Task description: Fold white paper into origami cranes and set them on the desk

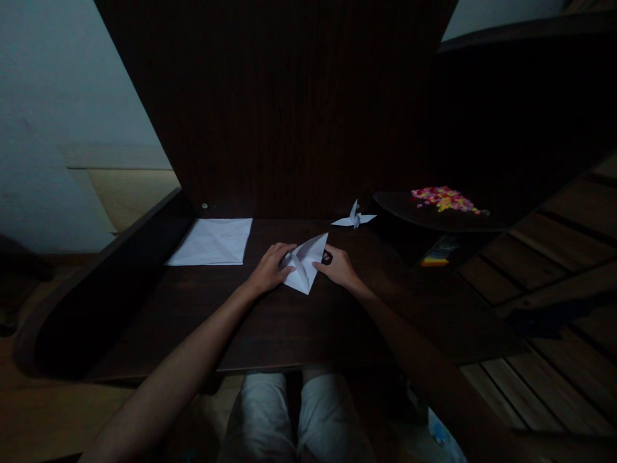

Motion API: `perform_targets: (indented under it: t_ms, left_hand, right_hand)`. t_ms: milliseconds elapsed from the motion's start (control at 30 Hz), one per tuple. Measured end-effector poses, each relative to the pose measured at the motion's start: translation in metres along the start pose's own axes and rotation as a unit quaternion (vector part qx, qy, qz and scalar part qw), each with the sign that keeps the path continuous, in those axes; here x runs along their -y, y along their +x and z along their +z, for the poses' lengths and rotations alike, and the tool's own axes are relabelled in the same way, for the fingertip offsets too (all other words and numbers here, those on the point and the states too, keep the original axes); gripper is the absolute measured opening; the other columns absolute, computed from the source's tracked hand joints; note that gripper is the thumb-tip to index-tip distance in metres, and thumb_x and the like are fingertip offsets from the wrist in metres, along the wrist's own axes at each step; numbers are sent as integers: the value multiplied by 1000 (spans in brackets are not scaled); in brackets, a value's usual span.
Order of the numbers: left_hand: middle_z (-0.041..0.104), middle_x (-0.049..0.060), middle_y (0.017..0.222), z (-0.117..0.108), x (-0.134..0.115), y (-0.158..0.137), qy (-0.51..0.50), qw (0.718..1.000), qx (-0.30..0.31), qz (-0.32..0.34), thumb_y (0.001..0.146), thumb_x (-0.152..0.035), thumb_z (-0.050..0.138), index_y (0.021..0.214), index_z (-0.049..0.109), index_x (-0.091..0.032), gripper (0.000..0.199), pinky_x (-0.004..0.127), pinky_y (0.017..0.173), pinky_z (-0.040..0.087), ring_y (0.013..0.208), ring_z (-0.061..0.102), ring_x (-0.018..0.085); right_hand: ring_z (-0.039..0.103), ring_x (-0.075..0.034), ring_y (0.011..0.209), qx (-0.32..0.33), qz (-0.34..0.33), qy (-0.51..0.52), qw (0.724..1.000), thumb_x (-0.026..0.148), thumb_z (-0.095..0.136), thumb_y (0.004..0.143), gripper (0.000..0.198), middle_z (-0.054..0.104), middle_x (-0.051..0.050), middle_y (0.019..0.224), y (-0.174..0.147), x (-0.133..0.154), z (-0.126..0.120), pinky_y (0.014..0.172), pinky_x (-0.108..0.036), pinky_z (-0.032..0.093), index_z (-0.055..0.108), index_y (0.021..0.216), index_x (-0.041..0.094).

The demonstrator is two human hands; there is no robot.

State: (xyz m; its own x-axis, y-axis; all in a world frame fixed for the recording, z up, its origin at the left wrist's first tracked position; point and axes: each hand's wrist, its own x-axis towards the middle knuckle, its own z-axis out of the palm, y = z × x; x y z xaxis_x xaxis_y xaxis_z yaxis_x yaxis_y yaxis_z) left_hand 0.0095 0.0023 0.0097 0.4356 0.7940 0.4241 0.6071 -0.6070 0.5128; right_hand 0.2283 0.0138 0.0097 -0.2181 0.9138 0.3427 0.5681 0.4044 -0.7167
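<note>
The left edge of a folded white paper [303, 269] is held in the grip of the left hand [274, 269], which is closed with the thumb laid on top and the fingers curled at the edge. The other side of the paper is pinched in the grip of the right hand [337, 265], closed too, with its thumb pressed on the front. The folded paper is held in the middle, over the dark brown surface [289, 328], with one point aimed at one o'clock and another at six.

Around this paper, a flat pile of white paper [212, 243] is seen between nine and ten o'clock, on the surface. Two legs in pale shorts [263, 411] can be seen at six. A white paper bird [355, 220] is set between one and two, its wings spread. At two, small pink, red and yellow bits [446, 199] are heaped on a dark shelf [463, 224]. A yellow thing [434, 262] is seen under it at three.
</note>
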Motion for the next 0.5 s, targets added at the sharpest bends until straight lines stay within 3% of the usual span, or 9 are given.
perform_targets:
  t_ms: [167,267,400,500]
  left_hand:
    - [51,10,128,-1,3,-2,-28,999,7,-16,76,-26,59,139,31,-20,69,36,87,48,88,59,18]
    - [46,12,136,-5,-2,-4,-48,999,23,-11,74,-34,63,143,24,-21,80,37,88,48,96,59,22]
    - [41,14,141,-7,-7,-4,-61,997,30,-29,80,-47,56,143,23,-20,76,40,91,47,103,59,25]
    - [40,12,143,-4,-6,-4,-39,998,13,-50,85,-46,48,142,25,-19,67,42,98,43,115,53,26]
  right_hand:
    - [52,-13,61,-32,-13,-49,998,20,61,65,11,63,-2,71,0,-2,3,59,-24,42,63,75,14]
    - [53,-14,63,-38,-37,-64,997,20,59,67,10,62,-3,73,0,-5,4,61,-24,43,62,74,14]
    - [57,-16,72,-37,-74,-60,995,18,57,70,16,64,-6,84,0,-5,5,69,-27,45,64,83,13]
    - [58,-18,77,-32,-86,-56,994,16,56,70,20,65,-7,88,-1,-4,5,73,-28,46,65,88,14]
